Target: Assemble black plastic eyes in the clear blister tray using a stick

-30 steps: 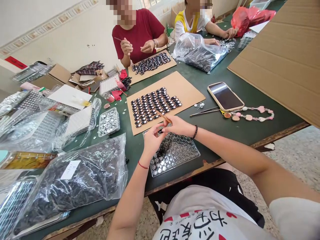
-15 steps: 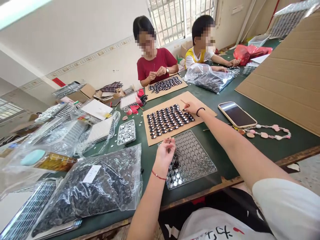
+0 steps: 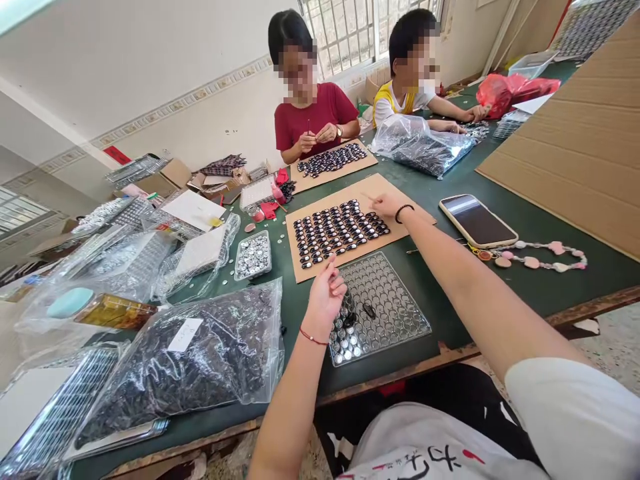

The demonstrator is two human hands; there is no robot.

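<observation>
My right hand (image 3: 386, 205) is closed on a thin, pale stick (image 3: 368, 197), over the right end of the rows of black oval pieces with white centres (image 3: 330, 233). These pieces lie on a cardboard sheet (image 3: 407, 203). My left hand (image 3: 327, 292) hovers above the left edge of a clear tray (image 3: 395, 293) with round cells, fingers curled and pinched; what they hold is too small to make out. Silvery discs (image 3: 347, 348) fill some cells at the tray's near-left corner. A few black pieces (image 3: 350, 320) and one separate black piece (image 3: 369, 311) rest on the tray.
A large bag of black pieces (image 3: 200, 360) lies left, beyond it a small tub of silvery discs (image 3: 253, 255). A phone (image 3: 479, 220) and beaded strap (image 3: 545, 257) sit right. Two people work across the table, one at another cardboard sheet (image 3: 367, 159).
My right hand has drawn slightly back from the row's end. My left fingers have shifted and point upward more. A separate black piece now shows on the middle of the tray. The view has shifted slightly.
</observation>
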